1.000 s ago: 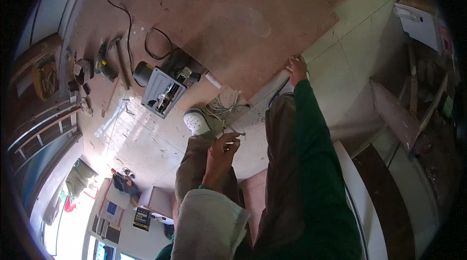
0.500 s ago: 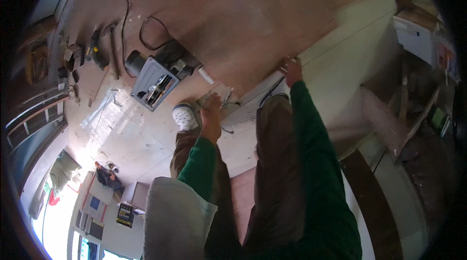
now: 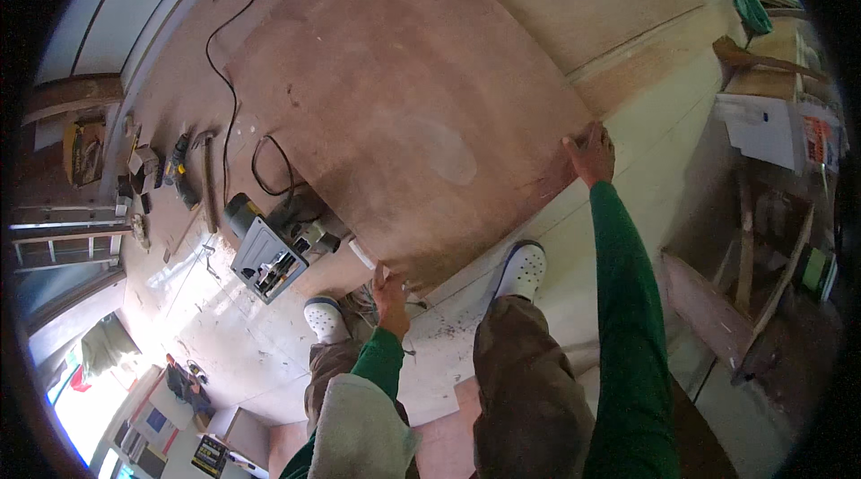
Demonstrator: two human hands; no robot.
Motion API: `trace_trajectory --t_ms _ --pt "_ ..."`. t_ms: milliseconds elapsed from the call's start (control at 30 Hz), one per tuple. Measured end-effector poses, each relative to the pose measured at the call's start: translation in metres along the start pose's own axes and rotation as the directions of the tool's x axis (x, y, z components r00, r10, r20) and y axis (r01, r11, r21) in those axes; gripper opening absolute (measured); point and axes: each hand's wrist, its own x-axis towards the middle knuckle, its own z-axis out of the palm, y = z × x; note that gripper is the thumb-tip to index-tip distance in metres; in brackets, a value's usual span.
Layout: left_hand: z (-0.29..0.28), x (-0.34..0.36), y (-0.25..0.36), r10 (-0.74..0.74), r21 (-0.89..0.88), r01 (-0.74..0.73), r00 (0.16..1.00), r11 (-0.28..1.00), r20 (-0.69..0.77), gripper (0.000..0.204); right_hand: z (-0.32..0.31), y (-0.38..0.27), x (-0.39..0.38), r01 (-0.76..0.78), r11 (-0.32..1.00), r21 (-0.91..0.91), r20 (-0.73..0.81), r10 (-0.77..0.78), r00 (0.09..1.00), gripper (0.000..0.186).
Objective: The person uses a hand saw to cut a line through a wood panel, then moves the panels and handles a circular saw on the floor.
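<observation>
A large brown wooden board (image 3: 404, 102) lies flat on the floor in front of me. My left hand (image 3: 391, 304) is closed at its near left corner, beside a short white strip (image 3: 361, 253). My right hand (image 3: 592, 156) grips the board's right corner, thumb and fingers at the edge; the fingers' undersides are hidden. Left of the board, a circular saw (image 3: 271, 255) rests on its side with its grey base plate turned toward me. Its black cord (image 3: 235, 93) runs away along the floor.
My white clogs (image 3: 522, 271) stand at the board's near side. A hammer (image 3: 207, 178) and a yellow-black drill (image 3: 182, 176) lie far left. An open wooden box (image 3: 708, 300) and a white carton (image 3: 760, 131) stand at right. Another board (image 3: 565, 4) lies beyond.
My right hand has moved outward along the board's near edge to its right corner. The left hand stays by the near left corner. The view has shifted, showing more of the board and my right clog.
</observation>
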Motion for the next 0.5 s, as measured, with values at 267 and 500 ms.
trace_trajectory --t_ms 267,500 --pt "-0.032 0.028 0.002 -0.048 -0.137 0.048 0.999 0.989 0.004 0.069 -0.027 -0.026 -0.003 0.001 0.991 -0.131 0.247 0.032 0.968 0.102" --pt "-0.088 0.035 0.029 0.477 0.398 -0.401 0.872 0.825 -0.111 0.051 -0.023 -0.016 -0.03 0.213 0.977 -0.034 0.188 -0.203 0.961 0.107"
